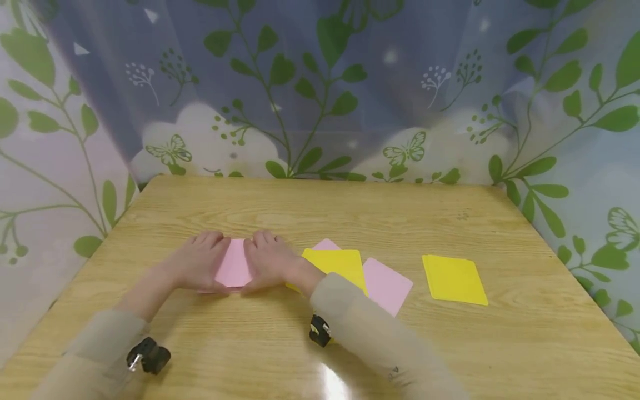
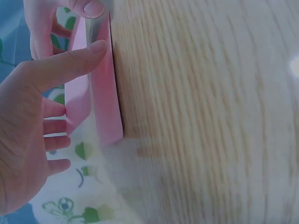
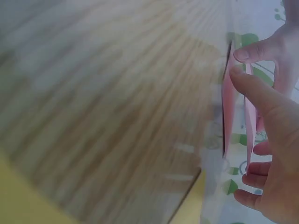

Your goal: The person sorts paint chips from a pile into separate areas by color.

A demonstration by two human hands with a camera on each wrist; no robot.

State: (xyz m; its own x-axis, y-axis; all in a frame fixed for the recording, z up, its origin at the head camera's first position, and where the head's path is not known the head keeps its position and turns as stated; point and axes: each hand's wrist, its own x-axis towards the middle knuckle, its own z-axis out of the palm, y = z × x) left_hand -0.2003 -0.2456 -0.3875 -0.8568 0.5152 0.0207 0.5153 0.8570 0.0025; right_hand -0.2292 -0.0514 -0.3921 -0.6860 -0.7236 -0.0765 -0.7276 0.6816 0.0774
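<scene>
A sheet of pink paper (image 1: 234, 264), partly folded, lies on the wooden table between both hands. My left hand (image 1: 200, 261) holds its left side and my right hand (image 1: 270, 261) holds its right side. In the left wrist view the pink paper (image 2: 107, 107) shows a lower layer and a raised flap; the left thumb presses the near layer while the fingers stand behind the flap. From the right wrist, the right hand (image 3: 275, 140) does likewise, thumb on the near layer, fingers at the flap. The two thumbs are close together near the middle of the near edge.
Right of the hands, a yellow sheet (image 1: 335, 260) overlaps pink sheets, one pink sheet (image 1: 387, 284) sticking out to the right. Farther right lies a small stack of yellow sheets (image 1: 455, 279). A leaf-patterned curtain (image 1: 310, 139) hangs behind the table (image 1: 320, 211).
</scene>
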